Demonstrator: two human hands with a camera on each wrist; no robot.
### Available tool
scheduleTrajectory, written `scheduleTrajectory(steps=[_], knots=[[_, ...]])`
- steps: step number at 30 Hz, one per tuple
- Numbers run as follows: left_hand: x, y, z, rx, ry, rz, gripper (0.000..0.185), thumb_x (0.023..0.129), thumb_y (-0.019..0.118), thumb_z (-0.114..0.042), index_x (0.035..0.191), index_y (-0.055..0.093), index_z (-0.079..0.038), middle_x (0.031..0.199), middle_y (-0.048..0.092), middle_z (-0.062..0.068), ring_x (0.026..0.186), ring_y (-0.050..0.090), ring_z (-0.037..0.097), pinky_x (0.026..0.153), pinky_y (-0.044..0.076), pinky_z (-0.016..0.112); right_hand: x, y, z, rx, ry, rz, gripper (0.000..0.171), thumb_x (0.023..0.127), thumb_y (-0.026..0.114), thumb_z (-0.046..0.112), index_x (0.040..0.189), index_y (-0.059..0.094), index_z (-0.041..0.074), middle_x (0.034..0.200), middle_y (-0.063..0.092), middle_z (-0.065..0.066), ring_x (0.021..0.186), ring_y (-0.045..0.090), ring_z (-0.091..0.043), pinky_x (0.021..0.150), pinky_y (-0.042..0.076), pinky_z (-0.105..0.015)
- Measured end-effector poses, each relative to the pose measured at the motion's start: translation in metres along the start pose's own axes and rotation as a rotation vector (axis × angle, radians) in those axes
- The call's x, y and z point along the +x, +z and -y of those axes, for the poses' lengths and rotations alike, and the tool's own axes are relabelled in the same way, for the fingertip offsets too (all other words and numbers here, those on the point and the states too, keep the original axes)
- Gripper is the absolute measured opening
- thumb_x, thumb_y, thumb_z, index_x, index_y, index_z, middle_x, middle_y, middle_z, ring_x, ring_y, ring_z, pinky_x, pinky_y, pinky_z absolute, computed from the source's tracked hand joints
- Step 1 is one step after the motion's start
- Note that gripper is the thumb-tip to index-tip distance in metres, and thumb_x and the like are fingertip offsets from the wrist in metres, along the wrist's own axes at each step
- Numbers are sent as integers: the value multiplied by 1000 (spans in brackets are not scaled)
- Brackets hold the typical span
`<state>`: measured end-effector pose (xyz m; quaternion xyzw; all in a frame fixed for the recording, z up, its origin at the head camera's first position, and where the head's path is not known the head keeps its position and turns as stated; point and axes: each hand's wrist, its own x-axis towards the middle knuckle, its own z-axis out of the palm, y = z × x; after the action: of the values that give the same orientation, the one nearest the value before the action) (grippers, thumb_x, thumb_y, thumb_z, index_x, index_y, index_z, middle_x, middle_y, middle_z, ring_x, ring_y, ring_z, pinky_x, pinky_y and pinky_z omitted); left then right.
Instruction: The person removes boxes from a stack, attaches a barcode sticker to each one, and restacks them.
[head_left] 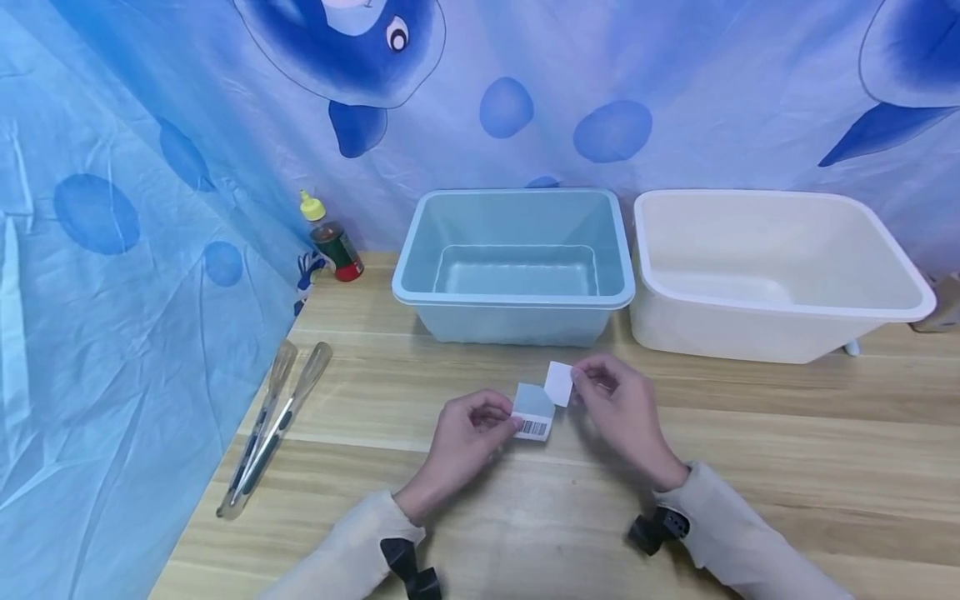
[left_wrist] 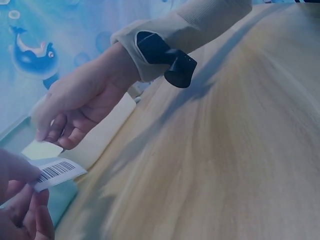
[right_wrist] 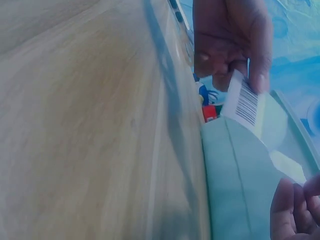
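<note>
The small white packet with a black barcode (head_left: 534, 414) is up in the air, just above the middle of the wooden tabletop (head_left: 750, 467), a little in front of the two tubs. The left hand (head_left: 468, 433) pinches the barcode end between thumb and fingertips. The right hand (head_left: 618, 404) pinches a little white flap (head_left: 558, 382) that sticks up from the packet's far corner. Both hands are curled, with the fingers bent in tight, and both wrists float over the wood without resting on it. The cream sleeves come in from the near edge. I think the flap could tear off crooked if the right hand tugs too fast, because it is thin and held only by its tip. The packet could also slip out of the left hand's small pinch and drop onto the wood. If there is something inside, it might fall out, but I cannot tell what is in it. The light blue plastic tub (head_left: 517, 250) sits by the far edge, and the white plastic tub (head_left: 772, 267) is just beside it, to the right. The clear plastic tongs (head_left: 273, 421) lie near the left edge. A small bottle with a yellow cap (head_left: 330, 237) stands in the far left corner.
</note>
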<state>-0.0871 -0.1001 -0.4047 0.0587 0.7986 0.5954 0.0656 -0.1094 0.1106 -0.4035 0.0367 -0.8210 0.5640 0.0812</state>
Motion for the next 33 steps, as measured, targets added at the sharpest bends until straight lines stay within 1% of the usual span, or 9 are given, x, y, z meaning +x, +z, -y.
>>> scheduleTrajectory(steps=[5, 9, 13, 18, 21, 23, 25, 30, 33], knots=[[-2, -1, 7, 38, -26, 1, 11, 80, 74, -5, 89, 67, -3, 89, 71, 10, 82, 66, 14, 75, 55, 21, 1, -3, -2, -21, 1, -39, 7, 91, 60, 0, 94, 67, 0, 85, 70, -14, 71, 69, -28, 61, 57, -22], [-3, -4, 14, 136, -43, -12, 12, 80, 74, -7, 89, 68, -3, 85, 71, 8, 76, 68, 12, 69, 56, 20, 1, -3, -1, -31, 7, -44, 7, 91, 60, 0, 93, 67, 0, 84, 71, -14, 70, 70, -27, 60, 56, -21], [-4, -6, 19, 251, -13, -40, 15, 78, 77, -11, 87, 69, -3, 79, 71, 7, 68, 67, 10, 63, 56, 19, 0, -1, 0, -26, 19, -21, 8, 91, 60, 1, 94, 67, 0, 87, 71, -15, 73, 70, -25, 64, 57, -20], [-4, -10, 19, 374, 1, -121, 24, 79, 78, -21, 94, 66, -7, 80, 69, 1, 69, 64, 7, 64, 54, 20, -1, 1, 0, -48, 9, -13, 8, 92, 60, 1, 94, 67, 1, 86, 71, -13, 72, 70, -20, 65, 57, -20], [-2, -11, 17, 405, 50, -188, 25, 79, 78, -20, 97, 65, -9, 82, 66, 0, 72, 61, 8, 66, 52, 21, -1, 2, 1, -53, -3, -11, 8, 91, 60, 1, 93, 67, 1, 86, 71, -13, 71, 69, -18, 64, 57, -20], [-1, -10, 11, 407, 108, -220, 20, 79, 78, -16, 94, 67, -9, 81, 66, 0, 70, 60, 8, 65, 51, 21, -1, 2, 1, -67, -16, -16, 7, 90, 61, 0, 92, 68, 1, 85, 71, -12, 71, 68, -16, 65, 57, -20], [2, -8, 0, 373, 170, -222, 13, 80, 77, -13, 89, 70, -9, 79, 68, 0, 69, 60, 8, 64, 51, 20, -1, 3, 2, -77, -33, -24, 7, 89, 62, 0, 91, 68, 2, 83, 71, -11, 70, 68, -17, 64, 56, -19], [11, 5, -34, 254, 265, -153, 6, 84, 73, -10, 89, 74, -7, 77, 73, 2, 69, 65, 11, 64, 55, 26, -3, 5, 8, -79, -86, -37, 5, 87, 64, 0, 89, 69, 2, 79, 70, -9, 69, 67, -17, 62, 56, -19], [16, 15, -43, 264, 291, -130, 7, 84, 72, -10, 89, 76, -8, 78, 74, 2, 70, 67, 10, 66, 56, 29, -5, 8, 11, -97, -135, -50, 5, 86, 66, 0, 88, 69, 3, 78, 71, -7, 69, 66, -10, 63, 55, -18]])
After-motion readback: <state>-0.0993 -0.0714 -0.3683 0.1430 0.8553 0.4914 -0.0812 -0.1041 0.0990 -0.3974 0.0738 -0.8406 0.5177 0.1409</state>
